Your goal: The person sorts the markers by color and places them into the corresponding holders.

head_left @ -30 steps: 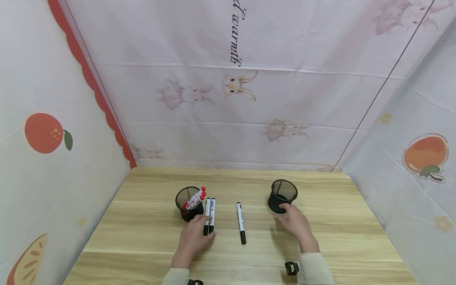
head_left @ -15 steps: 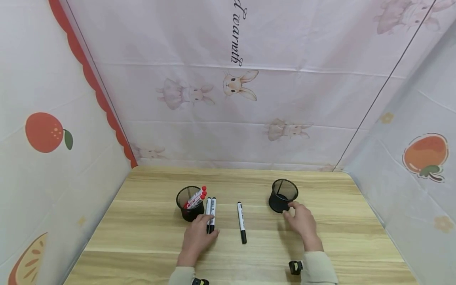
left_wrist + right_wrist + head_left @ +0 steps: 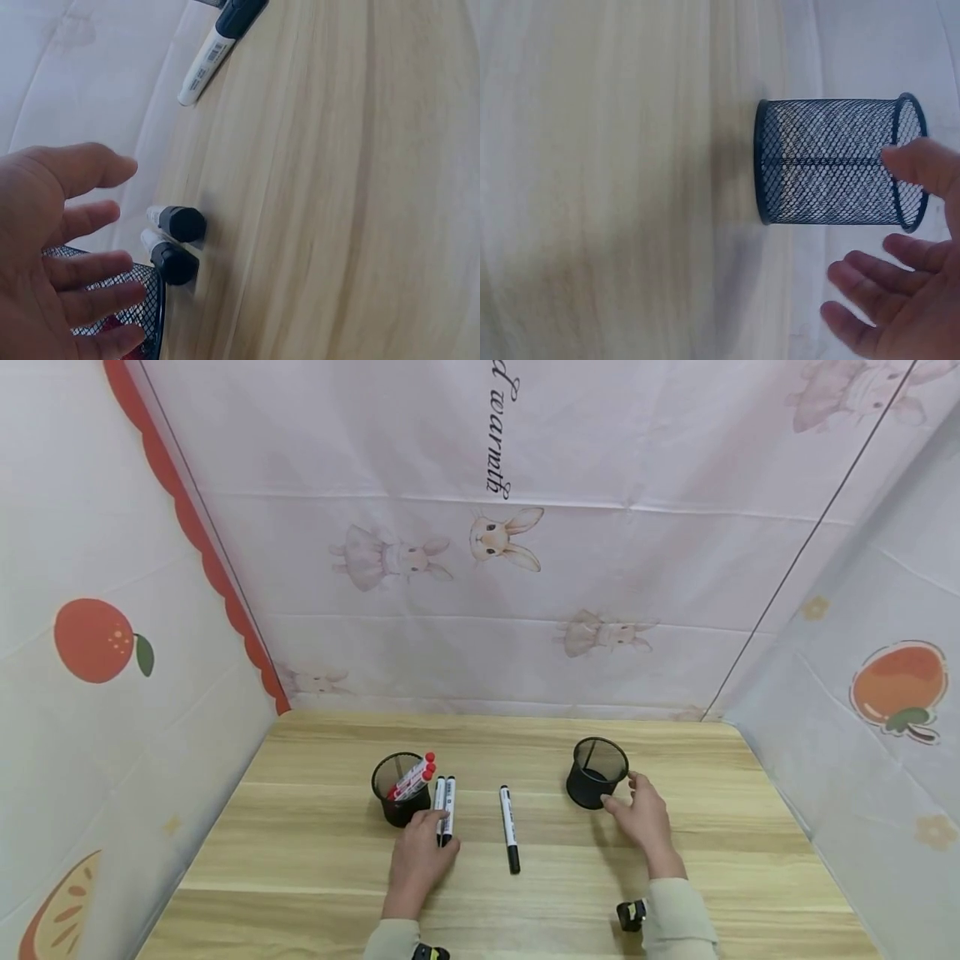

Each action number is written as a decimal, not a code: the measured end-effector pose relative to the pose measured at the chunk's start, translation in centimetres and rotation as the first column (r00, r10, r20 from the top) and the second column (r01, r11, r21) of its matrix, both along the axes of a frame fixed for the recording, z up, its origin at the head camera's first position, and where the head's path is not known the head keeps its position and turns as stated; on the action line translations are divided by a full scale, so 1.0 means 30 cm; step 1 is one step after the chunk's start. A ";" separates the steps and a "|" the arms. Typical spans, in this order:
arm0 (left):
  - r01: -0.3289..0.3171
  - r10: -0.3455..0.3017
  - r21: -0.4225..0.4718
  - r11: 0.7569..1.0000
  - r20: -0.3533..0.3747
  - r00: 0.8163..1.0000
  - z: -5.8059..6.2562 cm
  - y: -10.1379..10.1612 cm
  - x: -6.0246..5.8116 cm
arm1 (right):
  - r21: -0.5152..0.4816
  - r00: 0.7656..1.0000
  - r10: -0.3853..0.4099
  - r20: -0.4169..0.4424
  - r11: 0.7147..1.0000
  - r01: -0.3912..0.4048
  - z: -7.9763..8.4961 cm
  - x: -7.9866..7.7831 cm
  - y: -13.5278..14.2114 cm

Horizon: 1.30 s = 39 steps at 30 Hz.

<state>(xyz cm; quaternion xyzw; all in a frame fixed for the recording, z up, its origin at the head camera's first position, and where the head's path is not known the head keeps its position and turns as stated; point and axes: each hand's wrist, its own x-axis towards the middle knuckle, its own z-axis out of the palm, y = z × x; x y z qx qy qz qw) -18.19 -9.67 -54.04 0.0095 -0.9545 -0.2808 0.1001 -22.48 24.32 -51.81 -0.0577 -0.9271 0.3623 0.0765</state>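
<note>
My left hand (image 3: 420, 858), fingers spread, hovers over the lower ends of two whiteboard markers with black caps (image 3: 450, 797) that lie side by side. In the left wrist view there is a gap between its fingers and the markers' black caps (image 3: 177, 264). Just left of that pair stands a black mesh pen cup (image 3: 401, 812) holding several red-capped markers (image 3: 411, 778). My right hand (image 3: 647, 820) is at the right side of a second mesh pen cup (image 3: 587, 789). Its thumb overlaps the cup (image 3: 825, 161) in the right wrist view; contact is unclear. The other fingers are apart from it.
A single black-capped marker (image 3: 509, 831) lies between the two hands on the wooden table (image 3: 547, 910). Printed cloth walls (image 3: 487, 668) rise at the table's back and both sides.
My right hand has shifted right, from the front of the right pen cup to its right side, and its fingers have spread. My left hand has drifted slightly right. Cups and markers stayed put.
</note>
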 end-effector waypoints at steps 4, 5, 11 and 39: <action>-0.050 0.049 0.046 0.998 0.030 0.998 0.005 0.007 0.000 | -0.126 0.998 0.060 -0.018 0.990 -0.062 -0.014 -0.025 0.009; -0.060 0.058 0.053 0.997 0.039 0.998 0.006 0.008 -0.001 | -0.161 0.997 0.069 -0.019 0.984 -0.071 -0.018 -0.029 0.011; -0.126 0.117 0.090 0.988 0.100 0.988 0.008 0.018 -0.007 | -0.294 0.993 0.109 -0.045 0.949 -0.118 -0.038 -0.054 0.026; -0.204 0.201 0.084 0.975 0.051 0.978 -0.014 -0.002 -0.034 | -0.552 0.973 0.200 -0.117 0.801 -0.231 -0.089 -0.143 0.043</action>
